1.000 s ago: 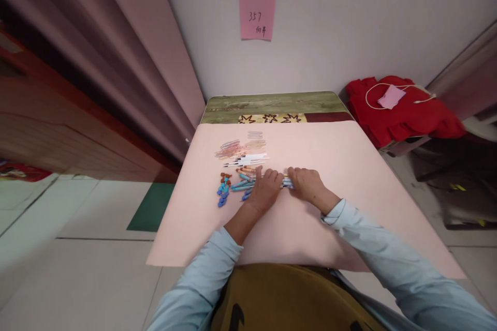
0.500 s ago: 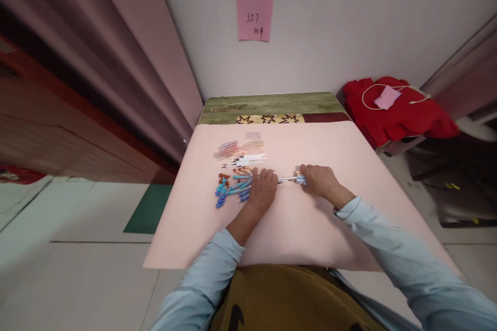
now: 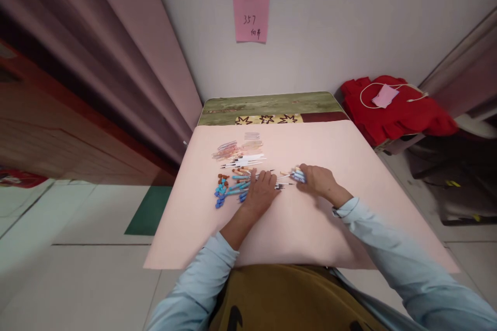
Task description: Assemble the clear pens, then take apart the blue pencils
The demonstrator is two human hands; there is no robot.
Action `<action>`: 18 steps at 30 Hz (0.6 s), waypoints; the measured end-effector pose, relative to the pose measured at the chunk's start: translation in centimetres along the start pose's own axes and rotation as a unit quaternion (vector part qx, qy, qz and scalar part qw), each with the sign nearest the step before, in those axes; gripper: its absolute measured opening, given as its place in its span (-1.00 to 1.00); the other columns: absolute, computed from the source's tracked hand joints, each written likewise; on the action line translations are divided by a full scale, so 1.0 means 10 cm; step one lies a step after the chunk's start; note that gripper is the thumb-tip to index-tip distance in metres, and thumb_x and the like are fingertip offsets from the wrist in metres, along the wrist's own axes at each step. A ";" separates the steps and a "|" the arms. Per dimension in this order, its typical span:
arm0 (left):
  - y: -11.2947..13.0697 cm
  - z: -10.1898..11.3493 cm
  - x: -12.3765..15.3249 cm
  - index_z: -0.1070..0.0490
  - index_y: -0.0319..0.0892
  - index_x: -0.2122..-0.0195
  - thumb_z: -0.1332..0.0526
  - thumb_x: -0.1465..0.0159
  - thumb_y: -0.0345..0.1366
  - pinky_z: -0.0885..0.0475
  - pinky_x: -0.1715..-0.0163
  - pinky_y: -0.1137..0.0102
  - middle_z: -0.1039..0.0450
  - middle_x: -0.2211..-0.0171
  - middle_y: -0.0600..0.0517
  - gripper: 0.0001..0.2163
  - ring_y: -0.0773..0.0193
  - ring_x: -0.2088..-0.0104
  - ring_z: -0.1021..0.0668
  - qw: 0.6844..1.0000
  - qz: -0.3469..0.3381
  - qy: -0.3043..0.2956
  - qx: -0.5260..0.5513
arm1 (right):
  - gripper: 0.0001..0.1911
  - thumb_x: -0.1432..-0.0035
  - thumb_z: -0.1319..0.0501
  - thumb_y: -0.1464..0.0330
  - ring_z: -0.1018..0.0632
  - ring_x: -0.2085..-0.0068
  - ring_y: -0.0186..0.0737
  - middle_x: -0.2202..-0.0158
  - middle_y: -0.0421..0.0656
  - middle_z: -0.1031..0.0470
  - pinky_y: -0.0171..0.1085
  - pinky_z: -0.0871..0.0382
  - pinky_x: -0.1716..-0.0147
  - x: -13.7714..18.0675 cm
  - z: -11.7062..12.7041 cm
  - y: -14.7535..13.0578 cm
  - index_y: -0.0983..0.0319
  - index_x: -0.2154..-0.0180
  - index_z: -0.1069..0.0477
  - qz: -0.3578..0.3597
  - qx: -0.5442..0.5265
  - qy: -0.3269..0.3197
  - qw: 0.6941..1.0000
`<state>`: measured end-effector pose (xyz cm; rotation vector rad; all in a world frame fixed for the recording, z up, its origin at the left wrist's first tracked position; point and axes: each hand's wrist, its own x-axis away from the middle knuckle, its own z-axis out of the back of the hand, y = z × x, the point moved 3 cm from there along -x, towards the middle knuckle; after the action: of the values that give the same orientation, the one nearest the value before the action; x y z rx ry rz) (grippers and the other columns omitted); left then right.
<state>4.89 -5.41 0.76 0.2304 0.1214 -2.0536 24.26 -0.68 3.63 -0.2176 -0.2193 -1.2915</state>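
Observation:
My left hand (image 3: 262, 190) is closed over a bunch of pen parts on the pink table cover; black-tipped refills (image 3: 282, 186) stick out past its right side. Blue and teal pen pieces (image 3: 239, 186) fan out at its left. Small brown and blue pieces (image 3: 221, 191) lie in a cluster beyond them. To the right, my right hand (image 3: 318, 181) is curled around several light-blue pen pieces (image 3: 298, 175), their ends pointing left. A thin white refill (image 3: 285, 176) spans part of the gap between my hands. My palms hide much of what they hold.
Behind my left hand lie white refills (image 3: 248, 159) and clear pinkish tubes (image 3: 229, 151), with short clear pieces (image 3: 252, 136) farther back. The pink cover (image 3: 330, 238) lies over a patterned table (image 3: 272, 105) against the wall. A red cloth (image 3: 407, 114) with a cable is at the right.
The white shaft that ran straight between my hands now lies at a slant. More black tips show beside my left hand, and the right-hand pieces have tilted.

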 end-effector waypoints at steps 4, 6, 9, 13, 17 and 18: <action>0.00 0.01 0.02 -0.31 -0.13 -0.04 -0.20 -0.32 -0.18 0.02 -0.33 -0.05 -0.38 -0.08 -0.14 -0.70 0.05 -0.14 -0.39 1.000 -0.014 -0.011 0.009 | -0.58 -0.10 -0.23 0.13 -0.59 0.17 -0.06 0.15 -0.05 -0.59 -0.26 -0.22 0.38 -0.02 0.00 0.07 0.17 0.04 -0.36 -0.024 -0.026 -0.021 0.999; 0.00 -0.01 0.04 -0.33 -0.12 -0.01 -0.14 -0.36 -0.26 0.03 -0.33 -0.06 -0.38 -0.10 -0.13 -0.78 0.07 -0.15 -0.38 1.000 -0.028 -0.011 0.008 | -0.56 -0.09 -0.25 0.12 -0.59 0.18 -0.06 0.15 -0.02 -0.59 -0.27 -0.19 0.40 -0.03 0.02 0.14 0.18 0.03 -0.37 -0.042 -0.042 -0.034 0.998; -0.01 -0.06 0.06 -0.36 -0.14 0.10 -0.04 -0.39 -0.38 0.03 -0.32 -0.07 -0.41 -0.06 -0.11 -0.85 0.12 -0.11 -0.41 0.999 -0.043 -0.003 0.007 | -0.56 -0.09 -0.24 0.11 -0.58 0.22 -0.08 0.17 0.00 -0.59 -0.28 -0.17 0.42 -0.06 0.06 0.27 0.21 0.06 -0.38 -0.070 -0.063 -0.031 0.995; -0.02 -0.11 0.08 -0.37 -0.14 0.13 -0.01 -0.39 -0.45 -0.01 -0.31 -0.06 -0.42 -0.04 -0.08 -0.82 0.16 -0.07 -0.44 0.998 -0.051 0.009 0.021 | -0.59 -0.09 -0.23 0.12 -0.57 0.26 -0.09 0.22 -0.01 -0.59 -0.29 -0.14 0.44 -0.11 0.12 0.29 0.22 0.09 -0.37 -0.064 -0.079 0.011 0.995; -0.01 -0.09 0.08 -0.37 -0.12 0.10 -0.02 -0.37 -0.47 -0.04 -0.30 -0.03 -0.42 -0.04 -0.06 -0.80 0.17 -0.07 -0.44 0.996 -0.079 0.016 0.037 | -0.60 -0.08 -0.24 0.12 -0.57 0.28 -0.11 0.25 -0.04 -0.59 -0.30 -0.14 0.44 -0.17 0.16 0.05 0.21 0.10 -0.37 0.004 -0.086 0.027 0.996; 0.00 -0.07 0.08 -0.38 -0.11 0.10 -0.02 -0.37 -0.47 -0.04 -0.30 -0.03 -0.42 -0.04 -0.05 -0.80 0.17 -0.06 -0.44 0.995 -0.089 0.015 0.040 | -0.61 -0.09 -0.24 0.13 -0.57 0.28 -0.11 0.25 -0.04 -0.59 -0.30 -0.14 0.43 -0.18 0.16 -0.02 0.20 0.10 -0.37 0.020 -0.082 0.025 0.996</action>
<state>4.56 -5.97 -0.14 0.3103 0.0801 -2.2357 23.51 1.42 4.70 -0.3291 -0.0659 -1.2743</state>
